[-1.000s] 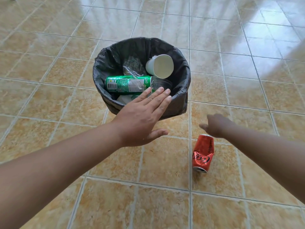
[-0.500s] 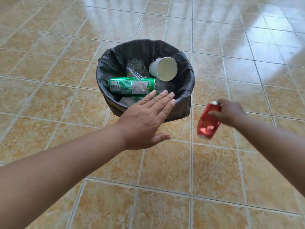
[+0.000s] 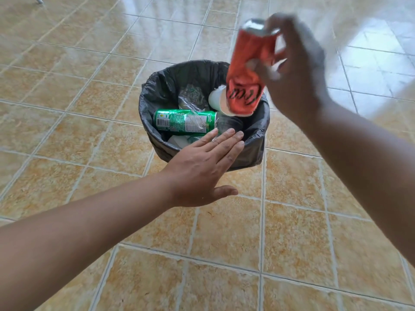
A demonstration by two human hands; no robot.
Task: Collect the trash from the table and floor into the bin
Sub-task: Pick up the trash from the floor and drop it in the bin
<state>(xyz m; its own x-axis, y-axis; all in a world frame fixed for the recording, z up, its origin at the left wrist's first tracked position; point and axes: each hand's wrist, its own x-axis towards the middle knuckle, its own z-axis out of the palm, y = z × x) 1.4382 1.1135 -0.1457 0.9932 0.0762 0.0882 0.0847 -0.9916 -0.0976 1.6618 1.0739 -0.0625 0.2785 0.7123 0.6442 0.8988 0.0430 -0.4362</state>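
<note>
We judge the task well along: the bin (image 3: 258, 140), black-lined, already holds a green can (image 3: 184, 122), a white cup (image 3: 216, 100) and some clear plastic (image 3: 190, 97). Our right hand (image 3: 294, 70), motion-blurred, grips a dented red can (image 3: 247, 72) raised over the bin's far-right rim, not yet dropped. Our left hand (image 3: 202, 169) is flat, empty, fingers extended at the near rim. No other litter shows on the glossy tan tiled floor (image 3: 67, 131); no table in view.
</note>
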